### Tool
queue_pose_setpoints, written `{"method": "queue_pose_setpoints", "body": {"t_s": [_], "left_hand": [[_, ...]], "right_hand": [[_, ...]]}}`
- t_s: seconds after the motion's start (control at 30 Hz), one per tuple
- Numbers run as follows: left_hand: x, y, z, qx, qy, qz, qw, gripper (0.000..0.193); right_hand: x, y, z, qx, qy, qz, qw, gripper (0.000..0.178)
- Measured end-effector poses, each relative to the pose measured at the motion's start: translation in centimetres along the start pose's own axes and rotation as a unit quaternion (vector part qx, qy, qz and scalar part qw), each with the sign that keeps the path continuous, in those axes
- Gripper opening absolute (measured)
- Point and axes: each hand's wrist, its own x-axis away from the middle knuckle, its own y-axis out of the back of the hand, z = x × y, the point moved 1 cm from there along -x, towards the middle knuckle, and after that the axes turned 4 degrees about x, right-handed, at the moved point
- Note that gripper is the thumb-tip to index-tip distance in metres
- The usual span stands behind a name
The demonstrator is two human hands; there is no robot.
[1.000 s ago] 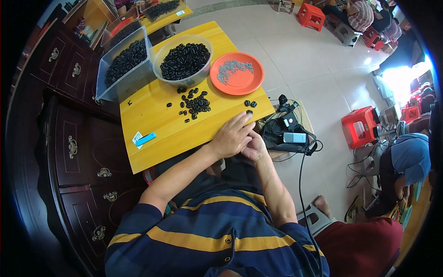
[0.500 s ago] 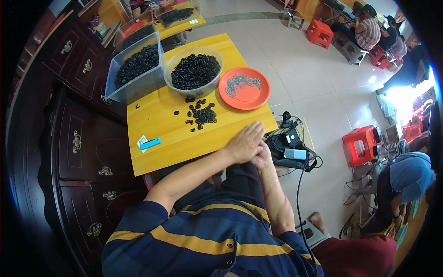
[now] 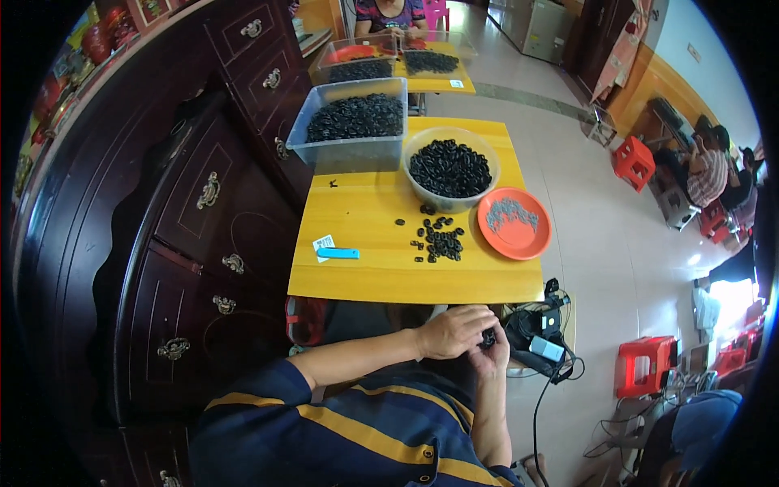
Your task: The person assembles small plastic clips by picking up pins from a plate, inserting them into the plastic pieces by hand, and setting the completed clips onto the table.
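Note:
My left hand [image 3: 453, 332] and my right hand [image 3: 492, 354] meet just off the table's near edge, above my lap. The left hand's fingers bend over toward the right hand's fingers and thumb. Between them shows something small and black [image 3: 488, 338], cupped in the right hand; its exact kind is partly hidden. On the yellow table [image 3: 381, 280] lies a loose pile of small black oval pieces [image 3: 444, 243]. Behind it stands a clear round tub [image 3: 412, 183] full of the same pieces. An orange plate [image 3: 519, 245] with small grey metal parts sits at the right.
A blue-handled tool [image 3: 338, 253] lies at the table's left on a white label. A clear bin [image 3: 349, 155] of black pieces stands behind. Dark cabinets [image 3: 174, 268] line the left. Right of my hands are a grey device [image 3: 547, 349], cables and a red stool [image 3: 645, 365].
The view has swung left and up. My hands, earlier pressed together over the table's near corner, are now off its edge, fingers bent, with something black showing between them.

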Motion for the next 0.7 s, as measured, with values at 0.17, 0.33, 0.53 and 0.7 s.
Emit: {"method": "queue_pose_setpoints", "body": {"t_s": [0.17,0.33,0.53,0.7], "left_hand": [[2.6,7.2,1.4,-0.053,0.103,-0.164,0.98,0.028],[6.8,9.7,3.8,-0.081,0.147,-0.18,0.969,0.019],[8.8,10.2,4.9,-0.075,0.181,-0.216,0.957,0.016],[8.5,9.9,5.3,-0.04,0.196,-0.242,0.949,0.016]], "right_hand": [[1.1,-6.3,-3.8,-0.034,-0.094,0.051,0.994,0.022],[-3.5,-16.4,-7.1,-0.025,-0.107,0.109,0.988,0.025],[-12.6,-30.7,-10.1,0.002,-0.089,0.182,0.979,0.029],[-19.0,-42.5,-11.2,0.145,-0.025,0.193,0.97,0.044]]}}
